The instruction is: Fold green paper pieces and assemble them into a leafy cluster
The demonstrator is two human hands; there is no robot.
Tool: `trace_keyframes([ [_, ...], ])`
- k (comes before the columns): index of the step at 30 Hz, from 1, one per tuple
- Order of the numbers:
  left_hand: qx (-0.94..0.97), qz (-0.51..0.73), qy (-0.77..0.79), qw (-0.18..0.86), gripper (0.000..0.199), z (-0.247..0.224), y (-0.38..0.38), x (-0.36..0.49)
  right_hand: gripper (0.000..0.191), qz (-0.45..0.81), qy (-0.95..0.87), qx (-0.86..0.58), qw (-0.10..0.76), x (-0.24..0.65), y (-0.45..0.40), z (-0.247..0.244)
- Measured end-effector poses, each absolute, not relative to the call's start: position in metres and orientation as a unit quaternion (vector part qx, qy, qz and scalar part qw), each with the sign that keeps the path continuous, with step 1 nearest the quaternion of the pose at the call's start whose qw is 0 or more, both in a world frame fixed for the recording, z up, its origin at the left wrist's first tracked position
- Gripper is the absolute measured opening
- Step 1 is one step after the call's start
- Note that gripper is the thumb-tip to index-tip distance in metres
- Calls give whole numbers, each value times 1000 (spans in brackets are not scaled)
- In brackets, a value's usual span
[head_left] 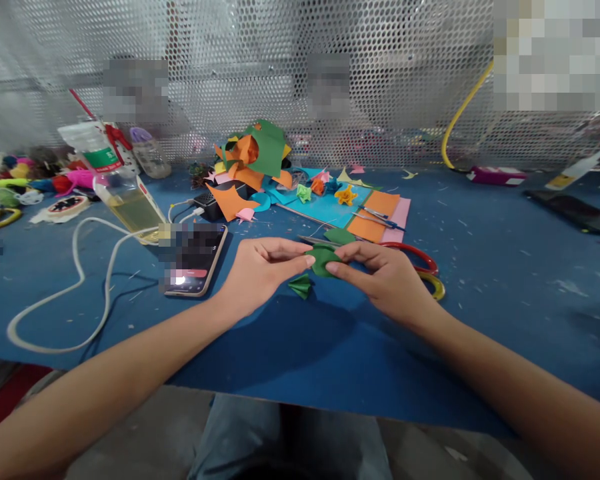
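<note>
A small green paper piece (323, 260) is held above the blue table, pinched from both sides. My left hand (265, 270) is closed on its left edge with thumb and fingers. On its right edge my right hand (380, 277) has a similar pinch. Just below, a folded green paper piece (301, 287) with pleats lies on the table. Behind the held piece rests another flat green paper piece (340, 237). Scissors (414, 257) with red and yellow handles lie behind my right hand, which partly hides them.
A lit phone (196, 260) with a white cable (80, 260) lies left. Behind it stands a bottle of yellowish liquid (130, 207). Paper scraps (253, 157), folded paper flowers (346, 195) and coloured sheets (375, 217) lie at the back, before a perforated metal panel (380, 80).
</note>
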State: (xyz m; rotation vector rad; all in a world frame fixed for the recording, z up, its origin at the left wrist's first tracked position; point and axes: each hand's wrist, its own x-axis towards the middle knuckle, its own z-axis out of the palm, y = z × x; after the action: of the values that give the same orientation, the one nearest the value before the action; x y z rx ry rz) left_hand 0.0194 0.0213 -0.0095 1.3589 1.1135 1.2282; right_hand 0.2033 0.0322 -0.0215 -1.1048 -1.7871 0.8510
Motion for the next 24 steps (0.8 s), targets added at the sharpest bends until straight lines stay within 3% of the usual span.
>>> trace_keyframes([
  [9, 637, 449, 461, 424, 14, -5, 9, 23, 13, 333, -744, -410, 410, 201, 26, -16],
  [19, 618, 482, 416, 460, 22, -12, 16, 26, 10, 291, -727, -418, 460, 194, 29, -21],
  [22, 614, 496, 429, 440, 22, -9, 20, 22, 8, 229, -749, -363, 505, 202, 13, -15],
  [24, 603, 510, 439, 428, 20, -8, 25, 18, 7, 215, -795, -300, 482, 215, -14, -14],
])
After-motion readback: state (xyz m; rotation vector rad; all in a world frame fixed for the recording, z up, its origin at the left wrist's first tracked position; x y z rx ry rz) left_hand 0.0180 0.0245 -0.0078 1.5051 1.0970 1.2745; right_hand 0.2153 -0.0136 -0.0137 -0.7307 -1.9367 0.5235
